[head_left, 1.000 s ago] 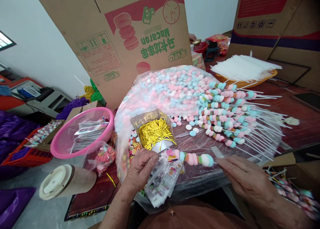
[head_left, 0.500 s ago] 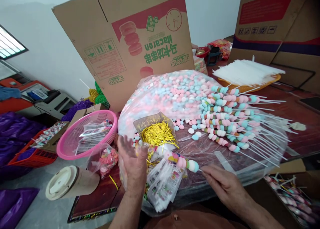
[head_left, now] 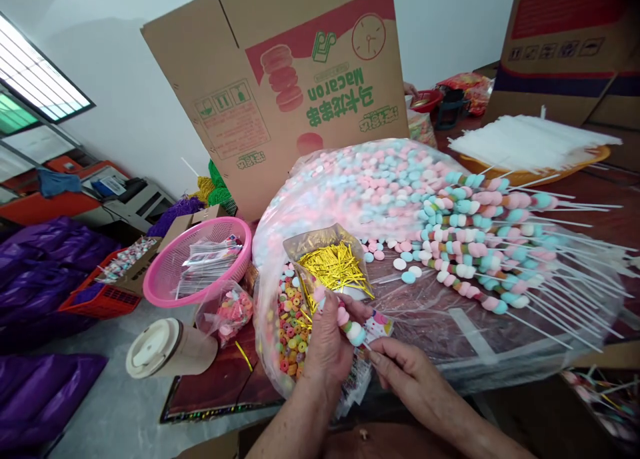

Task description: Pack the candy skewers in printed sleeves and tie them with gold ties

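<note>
My left hand (head_left: 327, 345) is closed around a candy skewer (head_left: 354, 332) of pink, white and pale blue pieces, hiding part of its length. Pinched in the fingers of my right hand (head_left: 410, 375) is the skewer's stick, just below the lowest candy. Printed clear wrappers (head_left: 356, 382) lie beneath the hands, partly covered. Just beyond them, gold twist ties (head_left: 333, 269) fill an open plastic bag. Colourful ring-shaped candies (head_left: 293, 332) lie left of my left hand, inside clear plastic.
Finished-looking candy skewers (head_left: 480, 245) are piled on the right, before a basket of white sticks (head_left: 535, 145). Loose candies (head_left: 345, 185) heap behind. A pink basket (head_left: 150, 279), lidded cup (head_left: 170, 349) and upright carton (head_left: 320, 72) stand around. Another person's hand (head_left: 411, 91) shows at the back.
My left hand, spread open beside the skewer before, has closed around it. My right hand has brought the stick end closer to my left. The view has swung slightly.
</note>
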